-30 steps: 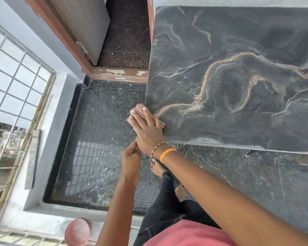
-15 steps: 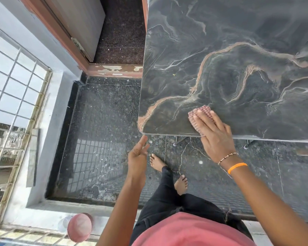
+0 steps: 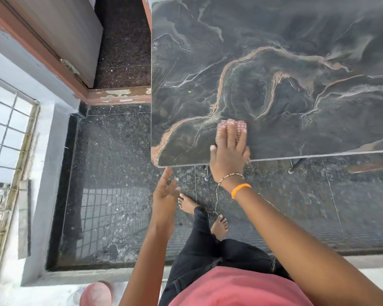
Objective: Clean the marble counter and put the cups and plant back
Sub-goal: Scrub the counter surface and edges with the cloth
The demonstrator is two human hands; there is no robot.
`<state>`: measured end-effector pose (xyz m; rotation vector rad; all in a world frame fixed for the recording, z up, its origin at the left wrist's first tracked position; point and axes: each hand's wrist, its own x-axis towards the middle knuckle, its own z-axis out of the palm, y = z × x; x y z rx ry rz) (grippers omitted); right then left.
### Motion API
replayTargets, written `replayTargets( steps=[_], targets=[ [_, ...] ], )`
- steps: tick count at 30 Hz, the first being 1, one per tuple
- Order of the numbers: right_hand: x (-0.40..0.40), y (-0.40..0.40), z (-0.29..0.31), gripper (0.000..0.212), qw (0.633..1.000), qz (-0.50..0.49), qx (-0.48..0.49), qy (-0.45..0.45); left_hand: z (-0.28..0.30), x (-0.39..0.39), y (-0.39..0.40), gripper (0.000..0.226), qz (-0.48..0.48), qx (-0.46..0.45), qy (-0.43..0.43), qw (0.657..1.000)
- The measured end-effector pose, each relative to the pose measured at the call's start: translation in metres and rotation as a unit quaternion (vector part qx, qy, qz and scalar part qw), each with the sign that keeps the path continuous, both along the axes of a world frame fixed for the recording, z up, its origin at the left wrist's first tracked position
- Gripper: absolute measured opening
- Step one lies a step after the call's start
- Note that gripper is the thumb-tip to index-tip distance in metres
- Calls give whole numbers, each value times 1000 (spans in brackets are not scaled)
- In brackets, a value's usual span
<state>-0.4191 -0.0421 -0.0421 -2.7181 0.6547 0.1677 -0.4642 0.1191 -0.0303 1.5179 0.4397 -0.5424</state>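
My right hand (image 3: pixel 229 155) lies flat on a small pink checked cloth (image 3: pixel 231 127). My fingers are straight and push it down, so this grip is open, not curled round it. The cloth sits on the dark marble surface (image 3: pixel 274 74), close to its near edge and not far from the near left corner. My left hand (image 3: pixel 165 195) is in the air just below that corner. Its fingers are loose and hold nothing. My bare feet (image 3: pixel 187 204) stand on the speckled floor (image 3: pixel 111 173). A pink round thing (image 3: pixel 95 293) sits on the pale ledge down by my left arm.
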Motion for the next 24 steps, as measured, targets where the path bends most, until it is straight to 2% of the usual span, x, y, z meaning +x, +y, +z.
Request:
replayTargets(
  steps=[3, 6, 9, 14, 19, 22, 24],
  targets=[
    [3, 35, 3, 58, 986, 162, 43, -26, -3, -5, -11, 50, 0, 30, -8, 1000],
    [-6, 35, -2, 61, 949, 312, 31, -34, -4, -9, -21, 41, -8, 72, -11, 997],
    [-20, -1, -10, 62, 929, 364, -8, -66, -1, -11, -31, 39, -53, 121, -27, 991],
    [-50, -93, -11, 62, 963, 251, -61, -77, 11, -6, -61, 39, -156, 191, -83, 966],
    [-85, -205, -6, 57, 996, 64, -35, -46, 17, 0, -108, 32, -229, 239, -138, 933],
    [-98, -258, -4, 52, 997, -59, -39, -21, 18, 2, -128, 32, -258, 273, -180, 909],
    [-101, -271, -4, 54, 991, -132, -30, -15, 18, 2, -136, 34, -269, 322, -224, 880]
  ],
)
